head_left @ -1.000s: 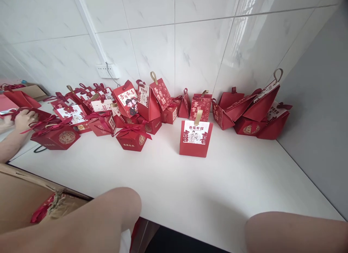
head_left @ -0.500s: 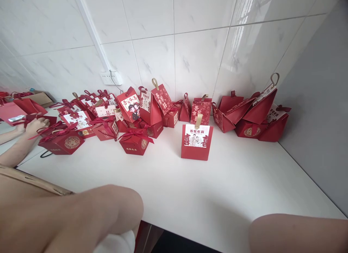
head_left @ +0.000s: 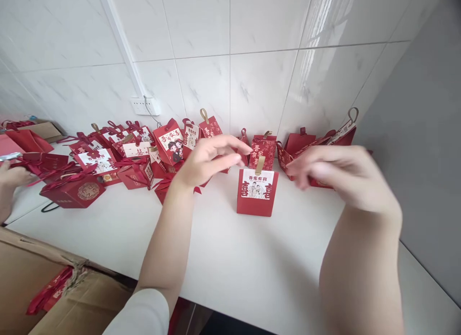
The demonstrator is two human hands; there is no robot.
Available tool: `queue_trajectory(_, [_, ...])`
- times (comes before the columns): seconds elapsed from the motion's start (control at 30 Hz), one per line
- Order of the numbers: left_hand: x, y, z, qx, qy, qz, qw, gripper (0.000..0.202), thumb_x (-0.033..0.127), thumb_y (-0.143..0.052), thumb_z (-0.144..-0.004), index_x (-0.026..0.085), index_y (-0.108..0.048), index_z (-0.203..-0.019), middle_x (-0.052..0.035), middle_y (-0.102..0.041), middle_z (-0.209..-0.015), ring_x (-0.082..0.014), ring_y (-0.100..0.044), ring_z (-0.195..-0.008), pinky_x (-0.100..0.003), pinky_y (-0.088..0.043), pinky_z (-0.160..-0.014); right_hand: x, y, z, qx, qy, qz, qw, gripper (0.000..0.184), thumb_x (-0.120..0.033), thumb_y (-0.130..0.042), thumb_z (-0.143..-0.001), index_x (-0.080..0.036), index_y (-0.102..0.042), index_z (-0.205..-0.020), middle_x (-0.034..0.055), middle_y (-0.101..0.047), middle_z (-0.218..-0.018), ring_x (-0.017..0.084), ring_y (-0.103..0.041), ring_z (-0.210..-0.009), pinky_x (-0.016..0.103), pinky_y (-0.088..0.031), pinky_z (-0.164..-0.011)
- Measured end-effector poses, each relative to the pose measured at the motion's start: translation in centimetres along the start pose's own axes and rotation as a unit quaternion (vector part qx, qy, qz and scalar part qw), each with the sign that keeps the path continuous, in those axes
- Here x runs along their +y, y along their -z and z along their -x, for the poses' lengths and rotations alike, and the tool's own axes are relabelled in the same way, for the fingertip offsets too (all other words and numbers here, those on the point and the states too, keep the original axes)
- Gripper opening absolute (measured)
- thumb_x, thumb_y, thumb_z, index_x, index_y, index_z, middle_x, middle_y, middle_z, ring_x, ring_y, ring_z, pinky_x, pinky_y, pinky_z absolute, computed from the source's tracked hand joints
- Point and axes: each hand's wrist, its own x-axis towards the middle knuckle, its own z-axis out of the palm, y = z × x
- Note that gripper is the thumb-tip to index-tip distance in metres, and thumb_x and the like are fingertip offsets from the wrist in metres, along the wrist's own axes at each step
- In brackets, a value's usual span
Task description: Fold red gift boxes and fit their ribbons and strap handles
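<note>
A red gift box [head_left: 254, 206] with a white bridal-couple label and a gold strap loop stands upright on the white table. My left hand [head_left: 212, 157] hovers to its left, thumb and fingers apart, holding nothing. On the other side of the box, my right hand [head_left: 345, 176] is in the air, blurred, with its fingers loosely bent and nothing visible in them. Neither hand touches the box. My left hand and forearm partly hide a red box with ribbon [head_left: 163, 188] behind them.
Several red gift boxes [head_left: 95, 159] line the tiled wall, more of them at the right [head_left: 300, 142]. A cardboard carton [head_left: 32, 282] with red items stands at the lower left. At the far left is another person's hand [head_left: 16, 175]. A grey panel [head_left: 421, 133] borders the right.
Both my hands have come up into view, one on each side of the front box. The cardboard carton shows more. The other person's hand has shifted left.
</note>
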Motion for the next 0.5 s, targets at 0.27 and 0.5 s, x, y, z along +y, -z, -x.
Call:
queue_trajectory(0.27, [-2.9,-2.4,0.3,-0.119,0.148,-0.237,0.953,0.033,0.025,-0.049,-0.089,0.025,-0.064,-0.118,-0.0034,-0.066,-0.116,-0.0203,-0.060,-0.104,-0.033,-0.049,-0.086,4.7,-4.6,-2.6,-0.067,-0.147,0.232,0.959,0.019,-0.035,-0.050,-0.091,-0.023,-0.064,-0.087,0.0038,-0.067,-0.088,0.019,-0.062,-0.079,0.030,-0.046,-0.067])
queue_trajectory(0.5, [1.6,-1.5,5.8,-0.106,0.219,-0.146,0.959,0.028,0.035,-0.048,-0.092,0.027,-0.066,-0.112,-0.0018,-0.067,-0.116,-0.0181,-0.059,-0.108,-0.027,-0.048,-0.084,4.8,-4.3,4.4,-0.025,-0.060,0.251,0.966,0.019,-0.034,-0.046,-0.094,-0.024,-0.061,-0.099,0.0083,-0.059,-0.121,0.026,-0.055,-0.114,0.042,-0.045,-0.094])
